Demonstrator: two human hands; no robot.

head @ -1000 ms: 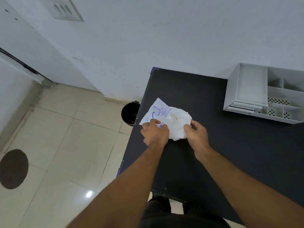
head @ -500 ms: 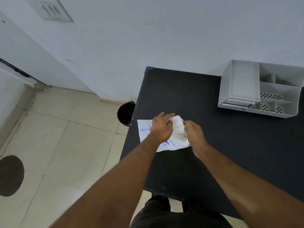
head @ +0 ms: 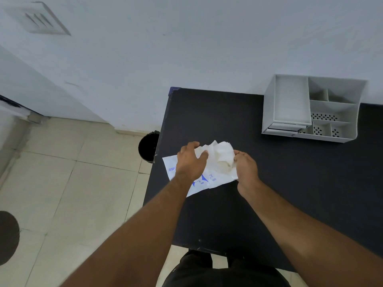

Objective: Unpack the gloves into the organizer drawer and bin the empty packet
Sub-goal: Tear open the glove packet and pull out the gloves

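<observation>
A white glove packet [head: 215, 181] with blue print lies at the left edge of the black table [head: 269, 183], partly hanging over it. Its top sheet [head: 209, 149] is peeled up and crumpled. My left hand [head: 191, 160] pinches that peeled sheet. My right hand [head: 245, 165] grips the bunched white gloves [head: 224, 156] at the packet's open end. The grey organizer [head: 339, 137] stands at the back right, its drawer [head: 290, 100] pulled out and bare inside.
A small black bin [head: 148, 147] stands on the tiled floor just left of the table, against the wall. A dark round floor mark [head: 8, 235] sits at the far left. The wall runs along the table's far side.
The packet was flipped and pulled open: its top sheet is now peeled up, and the white gloves show between my hands. My view shifted slightly left.
</observation>
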